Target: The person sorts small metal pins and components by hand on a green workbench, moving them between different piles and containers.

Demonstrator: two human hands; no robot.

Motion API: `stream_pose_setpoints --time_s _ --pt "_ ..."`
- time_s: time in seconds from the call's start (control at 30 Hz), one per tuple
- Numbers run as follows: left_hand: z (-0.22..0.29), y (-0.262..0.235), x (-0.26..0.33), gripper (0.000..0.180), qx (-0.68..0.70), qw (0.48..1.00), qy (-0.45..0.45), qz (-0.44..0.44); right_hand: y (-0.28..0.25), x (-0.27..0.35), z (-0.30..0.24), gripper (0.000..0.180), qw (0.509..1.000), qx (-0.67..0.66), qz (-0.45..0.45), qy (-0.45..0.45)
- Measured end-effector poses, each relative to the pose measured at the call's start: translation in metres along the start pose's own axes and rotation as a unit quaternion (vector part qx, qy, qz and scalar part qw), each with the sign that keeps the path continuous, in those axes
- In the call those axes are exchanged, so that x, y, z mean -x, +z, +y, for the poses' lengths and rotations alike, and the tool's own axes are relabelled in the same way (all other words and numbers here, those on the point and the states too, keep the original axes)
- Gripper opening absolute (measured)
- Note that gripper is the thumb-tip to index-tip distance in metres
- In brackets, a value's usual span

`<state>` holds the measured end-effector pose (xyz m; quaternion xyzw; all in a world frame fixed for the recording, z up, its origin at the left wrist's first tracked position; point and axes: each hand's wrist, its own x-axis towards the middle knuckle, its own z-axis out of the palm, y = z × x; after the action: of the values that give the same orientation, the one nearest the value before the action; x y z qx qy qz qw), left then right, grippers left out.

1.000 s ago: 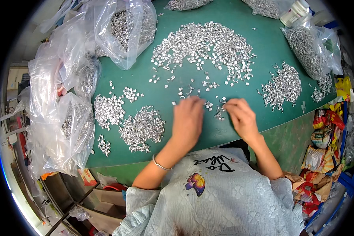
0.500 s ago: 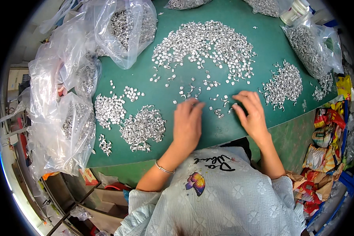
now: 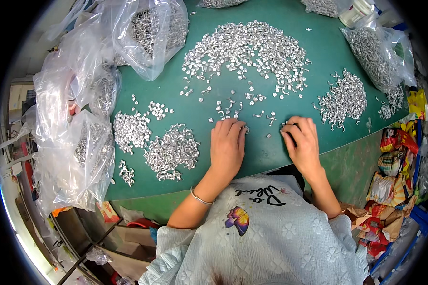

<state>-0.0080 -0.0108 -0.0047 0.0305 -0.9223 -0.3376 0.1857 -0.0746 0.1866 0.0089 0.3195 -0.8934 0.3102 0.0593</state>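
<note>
My left hand (image 3: 227, 147) is palm down on the green table (image 3: 214, 185), its fingers bent and close together. A small silvery piece shows at its index fingertip; whatever lies beneath the fingers is hidden. To the right, my right hand (image 3: 301, 142) has curled fingers, with a bit of a small metal piece (image 3: 284, 125) showing at the tips. Between the hands lie a few loose pieces (image 3: 271, 118), some hooked, some like little knobs. More loose pieces (image 3: 229, 108) are scattered just beyond my left fingers. Farther off spreads a wide arc-shaped heap of mixed pieces (image 3: 252, 45).
Left of my left hand are a pile of knob-shaped pieces (image 3: 131, 130), a pile of hooked pieces (image 3: 172, 152) and a small cluster (image 3: 126, 174). Another hooked pile (image 3: 342, 100) is at right. Filled clear bags (image 3: 150, 38) line the left; one bag (image 3: 373, 57) stands far right near a white tub (image 3: 356, 13).
Several loose pieces between the hands are gone from their spots. My right hand has drawn slightly nearer and curled more; the left fingers now point straight ahead.
</note>
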Motion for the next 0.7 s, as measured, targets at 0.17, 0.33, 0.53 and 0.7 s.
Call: stream_pose_setpoints --time_s 0.17,0.33,0.53,0.7 --pt "0.009 -0.007 0.0 0.024 0.15 0.979 -0.136 -0.028 0.003 0.001 -0.001 0.016 0.999 -0.043 0.03 0.012" --pt "0.02 -0.014 0.001 0.029 0.169 0.973 -0.145 -0.057 0.007 -0.002 -0.006 0.018 1.0 0.015 0.006 0.009" --pt "0.006 -0.027 0.016 0.018 0.158 0.973 -0.162 -0.047 0.008 0.001 -0.004 0.014 0.999 -0.016 0.042 0.003" --pt "0.01 -0.033 0.021 0.021 0.166 0.967 -0.187 -0.05 0.026 -0.007 -0.03 0.016 0.994 -0.089 -0.003 -0.07"
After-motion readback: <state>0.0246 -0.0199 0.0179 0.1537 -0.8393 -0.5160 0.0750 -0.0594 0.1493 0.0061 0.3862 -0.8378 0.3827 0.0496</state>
